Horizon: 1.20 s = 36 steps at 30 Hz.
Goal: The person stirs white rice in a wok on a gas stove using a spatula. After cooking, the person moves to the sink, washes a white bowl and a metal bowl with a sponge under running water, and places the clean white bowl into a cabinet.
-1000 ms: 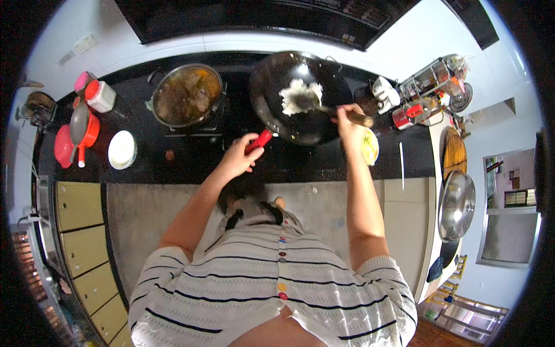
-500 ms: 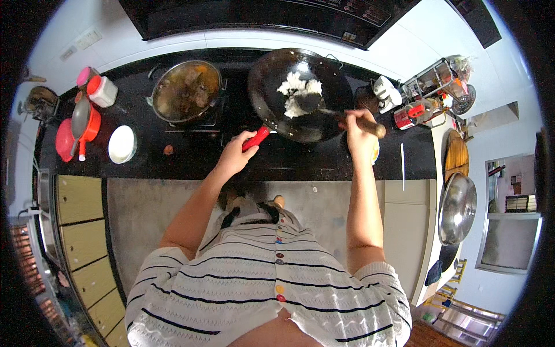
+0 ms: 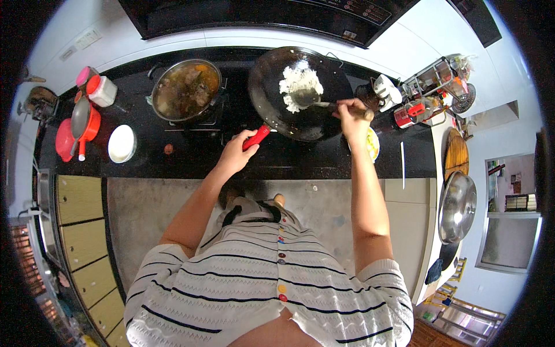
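My left hand (image 3: pixel 234 154) is closed around the red handle (image 3: pixel 257 137) of a large black wok (image 3: pixel 266 75). A clump of white rice (image 3: pixel 298 80) lies in the wok. My right hand (image 3: pixel 352 119) is wrapped round a wok spatula, whose dark metal blade (image 3: pixel 305 99) presses on the near side of the rice; its wooden handle end sticks out past the fingers. Partly hidden below my right wrist is a bowl of yellow food (image 3: pixel 373 144).
Left of the wok, a pot of brown soup (image 3: pixel 188 92) stands on the other burner. Farther left are a white bowl (image 3: pixel 122 143), a red-lidded jar (image 3: pixel 103 91) and an orange strainer (image 3: pixel 91 127). Spice jars (image 3: pixel 411 114) and a white cup (image 3: pixel 386 93) stand right.
My right hand has shifted slightly left and up with the spatula. The rice has been pressed and spread a little. The yellow food shows more. My left hand stays on the wok handle.
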Each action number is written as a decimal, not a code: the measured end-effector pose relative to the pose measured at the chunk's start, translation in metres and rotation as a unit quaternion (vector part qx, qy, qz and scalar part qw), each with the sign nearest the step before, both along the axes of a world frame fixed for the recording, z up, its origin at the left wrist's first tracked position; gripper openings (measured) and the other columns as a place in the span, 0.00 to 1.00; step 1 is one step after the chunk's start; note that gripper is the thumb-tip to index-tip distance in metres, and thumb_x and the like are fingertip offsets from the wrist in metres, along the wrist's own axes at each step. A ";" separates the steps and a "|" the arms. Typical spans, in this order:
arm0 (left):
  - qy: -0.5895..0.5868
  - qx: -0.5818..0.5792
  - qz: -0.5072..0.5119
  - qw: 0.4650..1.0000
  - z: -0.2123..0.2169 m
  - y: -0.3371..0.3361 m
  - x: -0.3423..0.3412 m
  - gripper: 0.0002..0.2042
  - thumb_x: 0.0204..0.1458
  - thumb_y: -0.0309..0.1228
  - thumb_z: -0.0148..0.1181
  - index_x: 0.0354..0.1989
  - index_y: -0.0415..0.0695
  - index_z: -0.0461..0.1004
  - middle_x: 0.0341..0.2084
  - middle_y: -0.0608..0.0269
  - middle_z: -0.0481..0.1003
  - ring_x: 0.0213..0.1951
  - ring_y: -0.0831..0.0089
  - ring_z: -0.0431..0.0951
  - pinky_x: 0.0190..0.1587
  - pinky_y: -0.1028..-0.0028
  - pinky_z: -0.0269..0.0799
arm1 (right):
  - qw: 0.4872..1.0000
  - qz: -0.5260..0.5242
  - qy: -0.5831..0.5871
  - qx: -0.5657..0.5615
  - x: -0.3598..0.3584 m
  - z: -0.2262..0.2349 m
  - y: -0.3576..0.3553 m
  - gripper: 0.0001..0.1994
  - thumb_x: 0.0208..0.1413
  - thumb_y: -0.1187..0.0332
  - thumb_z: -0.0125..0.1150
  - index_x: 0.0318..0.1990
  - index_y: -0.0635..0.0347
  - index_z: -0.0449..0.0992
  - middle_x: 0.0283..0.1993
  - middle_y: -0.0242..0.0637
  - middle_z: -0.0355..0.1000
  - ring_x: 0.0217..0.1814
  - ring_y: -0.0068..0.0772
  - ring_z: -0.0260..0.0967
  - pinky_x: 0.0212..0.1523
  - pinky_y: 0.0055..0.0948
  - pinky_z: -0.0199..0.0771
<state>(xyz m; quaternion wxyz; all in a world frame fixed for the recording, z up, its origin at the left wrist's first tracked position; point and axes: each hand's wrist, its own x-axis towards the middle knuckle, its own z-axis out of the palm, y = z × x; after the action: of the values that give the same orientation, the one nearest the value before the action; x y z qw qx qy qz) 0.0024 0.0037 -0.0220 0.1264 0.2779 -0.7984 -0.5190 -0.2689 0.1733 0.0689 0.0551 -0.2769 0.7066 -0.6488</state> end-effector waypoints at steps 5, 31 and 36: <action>0.004 0.011 0.006 1.000 0.001 0.001 0.004 0.19 0.51 0.34 0.62 0.52 0.46 0.68 0.46 0.50 0.74 0.47 0.51 0.75 0.49 0.63 0.70 | 0.996 0.039 0.049 0.065 -0.002 0.078 0.014 0.04 0.52 0.74 0.60 0.30 0.66 0.74 0.23 0.35 0.73 0.23 0.24 0.73 0.26 0.23 0.74; 0.052 -0.040 0.002 0.998 -0.010 0.001 0.001 0.20 0.51 0.33 0.62 0.52 0.45 0.68 0.48 0.52 0.73 0.50 0.52 0.73 0.52 0.63 0.69 | 0.997 0.023 0.069 0.027 -0.011 -0.012 -0.019 0.02 0.53 0.79 0.58 0.31 0.63 0.74 0.32 0.32 0.75 0.34 0.19 0.71 0.39 0.22 0.72; 0.010 -0.027 0.015 0.999 -0.006 -0.001 0.008 0.20 0.51 0.33 0.62 0.52 0.45 0.68 0.48 0.51 0.73 0.48 0.52 0.74 0.51 0.63 0.69 | 0.998 0.034 -0.023 -0.049 -0.015 0.009 -0.013 0.04 0.58 0.75 0.55 0.35 0.68 0.74 0.37 0.42 0.74 0.36 0.32 0.75 0.37 0.32 0.83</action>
<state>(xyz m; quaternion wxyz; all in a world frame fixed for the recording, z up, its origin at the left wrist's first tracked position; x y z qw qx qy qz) 0.0103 0.0027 -0.0280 0.1497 0.2815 -0.8066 -0.4977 -0.2838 0.1600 0.0776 0.0792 -0.2882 0.6631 -0.6863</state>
